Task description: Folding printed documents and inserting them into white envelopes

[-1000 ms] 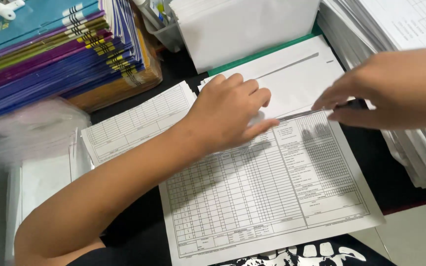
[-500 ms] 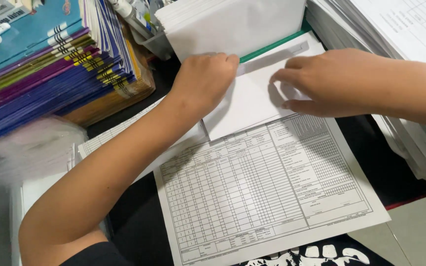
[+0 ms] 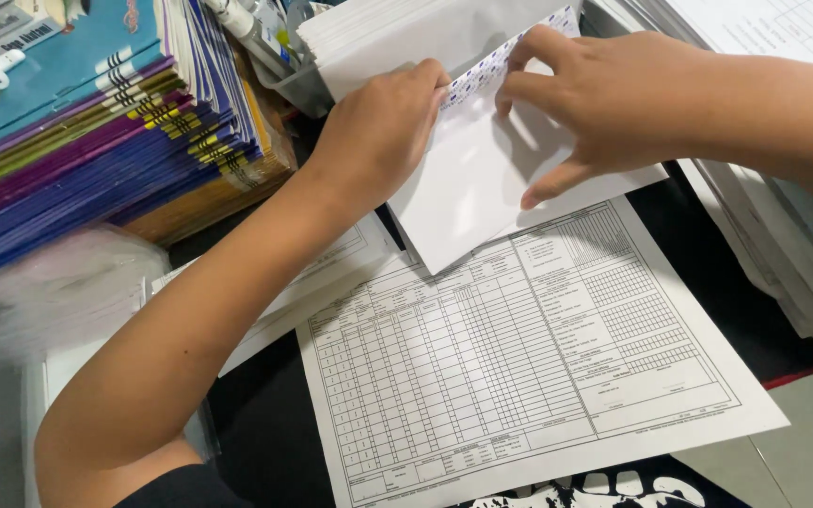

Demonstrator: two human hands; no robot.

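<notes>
Envelope, white, lies tilted across the top of a printed form sheet, its flap edge with a small blue pattern turned up toward the far side. Left hand sits at the envelope's upper left corner, fingers curled together and pinching the patterned edge. Right hand comes in from the right, fingertips on the same edge just beside the left hand's, thumb pressed flat on the envelope's face lower down. Both hands clamped on the envelope; the two sets of fingertips are near each other but not touching.

Edges: stack of white envelopes stands directly behind the hands, touching or almost touching the held one. Pile of coloured booklets crowds the left side, near the left forearm. Stacks of paper close off the right, under the right forearm. A second form sheet lies partly under the left arm.

Open room: only toward the person, over the form sheet's lower half and the dark table strip beside it.
</notes>
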